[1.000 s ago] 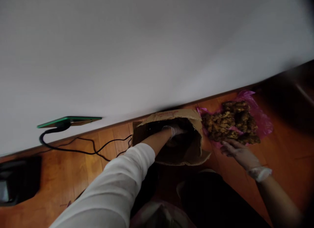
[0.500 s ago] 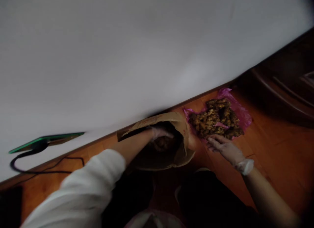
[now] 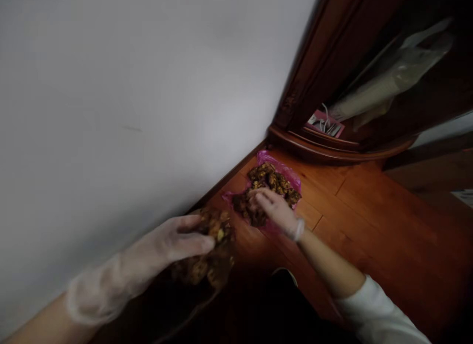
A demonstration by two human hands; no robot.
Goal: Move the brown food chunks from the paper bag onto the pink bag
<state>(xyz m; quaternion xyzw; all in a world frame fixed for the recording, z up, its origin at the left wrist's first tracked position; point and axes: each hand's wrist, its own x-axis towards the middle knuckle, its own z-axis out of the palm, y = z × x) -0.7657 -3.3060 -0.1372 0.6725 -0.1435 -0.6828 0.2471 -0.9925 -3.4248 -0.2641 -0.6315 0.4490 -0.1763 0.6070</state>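
Observation:
My left hand [image 3: 173, 245], in a thin clear glove, grips a brown, crumbly clump [image 3: 212, 248] and holds it up near the white wall. My right hand [image 3: 275, 211], also gloved, rests palm down on a pile of the same brown clumps [image 3: 271, 181]. That pile lies on a pink plastic bag [image 3: 291, 179] spread on the wooden floor [image 3: 362, 221] by the wall. Whether the right hand's fingers grip any of the pile cannot be made out.
A white wall [image 3: 129, 102] fills the left. Dark wooden furniture [image 3: 332, 63] stands in the corner beyond the pile, with a white plastic bag [image 3: 395, 83] and a pink card [image 3: 325, 123] inside it. Something dark lies at the bottom middle.
My left hand has come out of the cardboard box with a brown clump. The view has swung right, so the box and cable are gone. My right hand moved onto the pile.

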